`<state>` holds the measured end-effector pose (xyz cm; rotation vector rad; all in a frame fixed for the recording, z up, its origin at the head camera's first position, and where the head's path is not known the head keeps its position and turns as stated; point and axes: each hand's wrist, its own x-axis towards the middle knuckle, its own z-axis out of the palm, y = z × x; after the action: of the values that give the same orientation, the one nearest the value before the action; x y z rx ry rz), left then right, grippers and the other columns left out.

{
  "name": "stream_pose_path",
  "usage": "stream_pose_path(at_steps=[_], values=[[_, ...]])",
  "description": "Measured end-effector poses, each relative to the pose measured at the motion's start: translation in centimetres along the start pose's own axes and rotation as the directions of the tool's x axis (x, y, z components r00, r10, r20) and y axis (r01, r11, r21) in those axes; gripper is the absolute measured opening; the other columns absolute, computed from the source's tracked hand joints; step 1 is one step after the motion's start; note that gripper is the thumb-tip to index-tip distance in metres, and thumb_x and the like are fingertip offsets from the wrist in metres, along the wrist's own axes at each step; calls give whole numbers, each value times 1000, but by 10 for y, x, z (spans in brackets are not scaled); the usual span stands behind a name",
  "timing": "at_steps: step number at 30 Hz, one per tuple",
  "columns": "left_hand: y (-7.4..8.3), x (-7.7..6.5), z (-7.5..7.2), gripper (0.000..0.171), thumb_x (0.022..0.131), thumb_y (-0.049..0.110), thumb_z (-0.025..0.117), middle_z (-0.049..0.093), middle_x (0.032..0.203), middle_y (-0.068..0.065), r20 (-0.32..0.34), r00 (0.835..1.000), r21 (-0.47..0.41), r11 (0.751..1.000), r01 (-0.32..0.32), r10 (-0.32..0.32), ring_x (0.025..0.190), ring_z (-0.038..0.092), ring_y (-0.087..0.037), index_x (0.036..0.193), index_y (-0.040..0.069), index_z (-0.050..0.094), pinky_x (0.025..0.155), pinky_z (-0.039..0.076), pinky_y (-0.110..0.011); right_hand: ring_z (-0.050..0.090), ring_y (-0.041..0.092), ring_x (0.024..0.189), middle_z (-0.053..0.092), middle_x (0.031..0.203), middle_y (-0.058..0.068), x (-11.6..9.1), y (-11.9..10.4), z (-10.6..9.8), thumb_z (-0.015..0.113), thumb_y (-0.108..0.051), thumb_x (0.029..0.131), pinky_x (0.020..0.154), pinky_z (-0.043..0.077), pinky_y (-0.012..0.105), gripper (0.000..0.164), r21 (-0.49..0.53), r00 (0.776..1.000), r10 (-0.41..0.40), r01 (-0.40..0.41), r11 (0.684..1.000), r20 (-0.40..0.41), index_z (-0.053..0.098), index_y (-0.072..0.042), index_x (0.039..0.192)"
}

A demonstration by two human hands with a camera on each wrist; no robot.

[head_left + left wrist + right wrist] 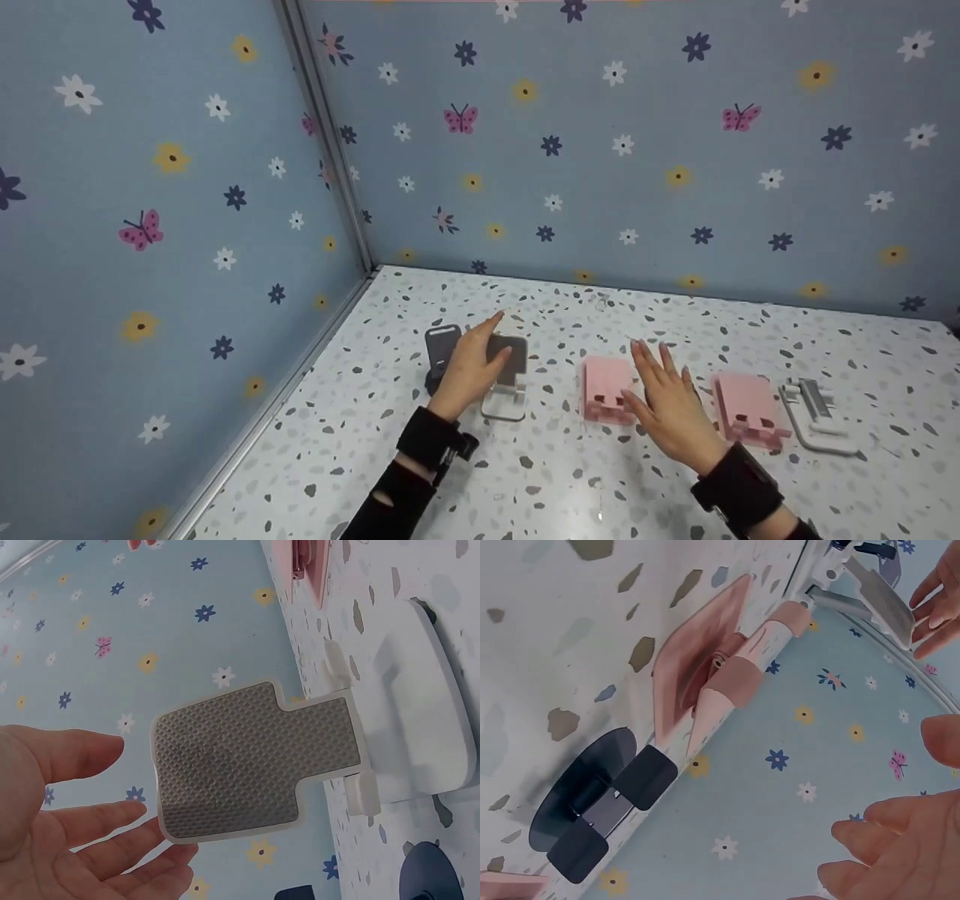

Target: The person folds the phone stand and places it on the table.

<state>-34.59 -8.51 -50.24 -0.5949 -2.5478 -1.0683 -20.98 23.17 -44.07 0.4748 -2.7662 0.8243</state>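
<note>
My left hand [466, 371] is held over a white phone stand [513, 364] with a textured grey pad. In the left wrist view its thumb is apart from the stand's pad [225, 765], and the other fingertips are at the pad's edge; whether they touch cannot be told. A dark grey phone stand [441, 346] is partly behind this hand. My right hand [667, 412] hovers with extended fingers between two pink phone stands, one to its left [606, 379] and one to its right [748, 401]. A black phone stand [592, 802], visible in the right wrist view, is mostly hidden behind it in the head view.
At the right end of the row is a white and grey stand [821, 427]. The speckled tabletop [555, 480] meets a flowered back wall [645, 202] and a left wall [187, 285], joined by a metal corner strip [326, 120].
</note>
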Motion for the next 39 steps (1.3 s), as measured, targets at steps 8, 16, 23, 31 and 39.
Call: stream_pose_path(at_steps=[8, 16, 23, 31, 39], values=[[-2, -9, -7, 63, 103, 19, 75, 66, 146, -26, 3, 999, -117, 992, 39, -39, 132, 64, -45, 158, 1, 52, 116, 51, -63, 21, 56, 162, 33, 174, 26, -10, 7, 12, 64, -20, 108, 128, 11, 83, 68, -137, 999, -39, 36, 990, -19, 37, 5, 165], [46, -20, -40, 40, 105, 13, 71, 73, 119, -31, 46, 996, -200, 976, 86, -79, 112, 73, -45, 138, -7, 60, 98, 64, -54, 28, 55, 160, 38, 172, 26, -12, 12, 17, 65, -18, 107, 127, 16, 82, 64, -210, 996, -81, 71, 975, -40, 43, 3, 163], [35, -20, -36, 26, 101, 7, 74, 77, 105, -23, -2, 999, -175, 983, 51, -53, 98, 78, -35, 125, -1, 66, 88, 68, -44, 30, 55, 159, 40, 172, 24, -14, 13, 21, 65, -18, 107, 127, 18, 81, 63, -235, 996, -86, 77, 969, -26, 44, 2, 163], [49, -18, -44, 26, 98, 4, 79, 80, 107, -24, 22, 990, -249, 958, 140, -139, 97, 79, -37, 121, -7, 76, 90, 68, -43, 29, 55, 159, 39, 172, 24, -15, 13, 22, 67, -18, 106, 126, 19, 82, 64, -230, 998, -69, 67, 971, 0, 44, 2, 163], [50, -19, -48, 27, 96, 5, 81, 81, 108, -27, 63, 975, -340, 914, 222, -213, 100, 80, -39, 119, -9, 78, 88, 69, -41, 27, 55, 160, 37, 172, 25, -13, 9, 23, 66, -18, 107, 127, 19, 82, 65, -209, 998, -49, 54, 976, 27, 42, 2, 164]])
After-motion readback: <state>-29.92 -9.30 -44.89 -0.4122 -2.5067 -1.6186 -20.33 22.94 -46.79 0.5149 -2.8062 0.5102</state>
